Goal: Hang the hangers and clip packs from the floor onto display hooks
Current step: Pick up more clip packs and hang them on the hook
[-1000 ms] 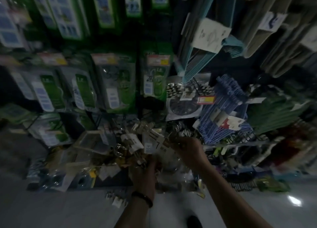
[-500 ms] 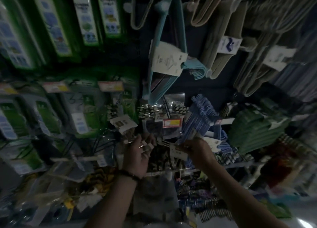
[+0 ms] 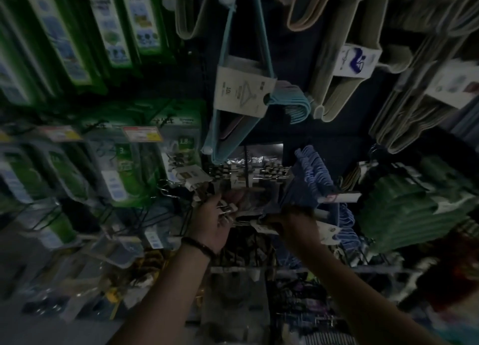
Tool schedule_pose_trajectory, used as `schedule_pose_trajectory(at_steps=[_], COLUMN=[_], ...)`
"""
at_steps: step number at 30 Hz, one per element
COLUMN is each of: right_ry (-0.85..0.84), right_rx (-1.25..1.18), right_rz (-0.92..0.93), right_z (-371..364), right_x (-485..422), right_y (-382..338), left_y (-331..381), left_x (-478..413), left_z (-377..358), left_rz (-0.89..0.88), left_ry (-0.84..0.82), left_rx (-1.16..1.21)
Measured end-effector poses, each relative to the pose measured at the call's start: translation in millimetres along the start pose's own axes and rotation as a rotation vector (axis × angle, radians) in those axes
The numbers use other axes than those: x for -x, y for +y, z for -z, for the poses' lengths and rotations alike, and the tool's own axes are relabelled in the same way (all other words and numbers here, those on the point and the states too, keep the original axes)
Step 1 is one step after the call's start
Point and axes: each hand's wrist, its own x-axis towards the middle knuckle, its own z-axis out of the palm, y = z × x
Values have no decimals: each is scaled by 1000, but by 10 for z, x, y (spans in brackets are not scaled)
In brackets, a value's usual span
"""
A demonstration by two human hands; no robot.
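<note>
Both hands are raised at a dim display wall. My left hand point(image 3: 216, 221) grips a bunch of metal clip packs point(image 3: 193, 180) with white card labels, held up near a hook. My right hand point(image 3: 293, 221) pinches another carded clip pack point(image 3: 259, 225) just to the right. Behind them hang rows of metal clips point(image 3: 248, 173) on a hook. Blue hangers point(image 3: 311, 178) hang to the right, a light blue hanger set point(image 3: 241, 85) with a white label above.
Green carded packs point(image 3: 121, 168) fill the left of the wall. Beige hangers point(image 3: 344, 59) hang at upper right, green hangers point(image 3: 404, 204) at right. More bagged goods point(image 3: 111, 287) lie low by the floor at left.
Both hands rose from the pile near the floor up to the hooks, carrying the clip packs. The view tilted upward along the wall.
</note>
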Motion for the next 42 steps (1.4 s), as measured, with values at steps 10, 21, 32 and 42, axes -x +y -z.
schedule_pose_trajectory(at_steps=[10, 21, 32, 42], right_ry=[243, 366, 136, 59], right_rx=[78, 57, -193, -412], right_rz=[252, 267, 75, -54], right_z=[-169, -216, -142, -387], right_x=[-428, -769, -1375, -1688], right_y=[38, 150, 70, 101], left_y=[182, 271, 175, 153], left_x=[-80, 8, 45, 66], left_z=[-128, -171, -147, -101], left_rz=[14, -2, 30, 25], left_ry=[-18, -78, -50, 12], left_rx=[-49, -62, 5, 98])
